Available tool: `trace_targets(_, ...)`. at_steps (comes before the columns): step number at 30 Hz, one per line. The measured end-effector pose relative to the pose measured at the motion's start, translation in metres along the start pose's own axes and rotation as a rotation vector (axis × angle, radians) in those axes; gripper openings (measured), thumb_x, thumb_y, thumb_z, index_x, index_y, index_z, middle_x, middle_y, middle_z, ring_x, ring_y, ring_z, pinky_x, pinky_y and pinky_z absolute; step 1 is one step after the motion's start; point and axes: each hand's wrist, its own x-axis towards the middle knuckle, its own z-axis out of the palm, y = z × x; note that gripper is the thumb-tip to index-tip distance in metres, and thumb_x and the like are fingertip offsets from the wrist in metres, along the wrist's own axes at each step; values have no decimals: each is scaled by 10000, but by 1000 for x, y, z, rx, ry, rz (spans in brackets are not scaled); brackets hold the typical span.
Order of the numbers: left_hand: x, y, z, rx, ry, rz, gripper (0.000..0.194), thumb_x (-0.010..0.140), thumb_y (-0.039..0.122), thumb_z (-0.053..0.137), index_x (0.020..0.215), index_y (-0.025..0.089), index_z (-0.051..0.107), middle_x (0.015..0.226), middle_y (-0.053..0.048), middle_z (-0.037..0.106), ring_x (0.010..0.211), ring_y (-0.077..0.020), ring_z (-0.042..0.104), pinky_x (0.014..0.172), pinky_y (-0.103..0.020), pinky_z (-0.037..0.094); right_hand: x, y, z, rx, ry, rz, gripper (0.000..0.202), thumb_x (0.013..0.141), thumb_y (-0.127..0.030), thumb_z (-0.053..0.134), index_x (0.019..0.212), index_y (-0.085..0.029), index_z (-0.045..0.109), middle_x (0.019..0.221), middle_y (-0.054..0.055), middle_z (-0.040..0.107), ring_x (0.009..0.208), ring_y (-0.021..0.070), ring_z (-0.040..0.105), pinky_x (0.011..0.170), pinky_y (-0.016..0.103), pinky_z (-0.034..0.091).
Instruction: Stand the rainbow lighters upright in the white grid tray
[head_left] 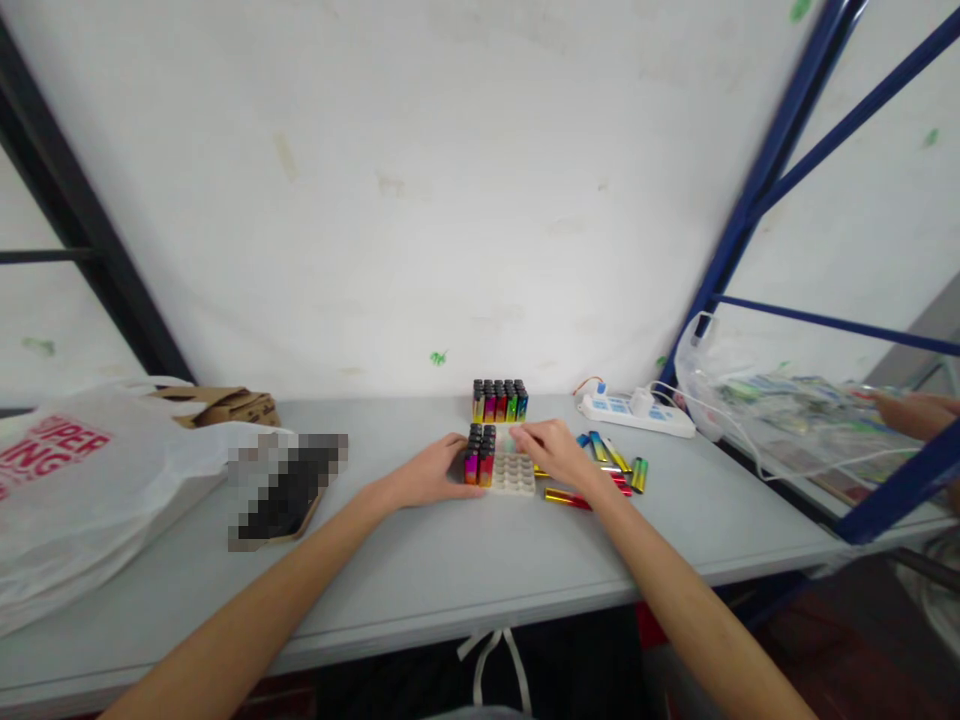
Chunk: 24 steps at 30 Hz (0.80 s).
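Observation:
A white tray [514, 476] with rows of round holes lies on the table. Several shiny coloured lighters [478, 468] with black tops stand upright in its left side. My left hand [431, 472] wraps round the left end of this tray, thumb along the near edge and fingers at the far side. Over the tray's far right part is my right hand [551, 445], its fingers drawn together; whether they hold something is hidden. Loose metallic lighter-like tubes [568, 497] lie around and beyond my right forearm.
Behind the tray stands a full block of lighters [500, 400] near the wall. A white power strip [637, 412] with cables lies back right. At left are a phone [289, 500], brown cardboard [232, 405] and a white plastic bag [112, 480]. Another person's hand [911, 412] shows beyond the blue frame [765, 190].

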Motion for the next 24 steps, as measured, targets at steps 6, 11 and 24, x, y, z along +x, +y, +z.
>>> trace_targets(6,0,2,-2,33,-19,-32,735,749,622,771,1290,151,613,1307,-147,637,1207,-344,594,1090,-439,463,-6,49,-19,-195,-25,131,260,996,-331,552,1006,-139,727,999,116,714,887,203,658,862,293,461)
trace_targets(11,-1,4,-3,25,-14,-35,730,748,621,769,1284,148,619,1306,-135,638,1208,-340,597,1093,-422,464,-11,63,-16,-184,-231,156,311,965,-371,599,1086,-135,760,1055,142,731,949,235,663,909,314,474)
trace_targets(24,-1,1,0,-3,6,-37,748,740,620,772,1306,162,600,1297,-149,633,1185,-344,607,1097,-465,467,-7,54,-9,-50,-5,238,318,1056,-279,368,1122,-128,640,864,88,708,778,187,620,767,293,437)
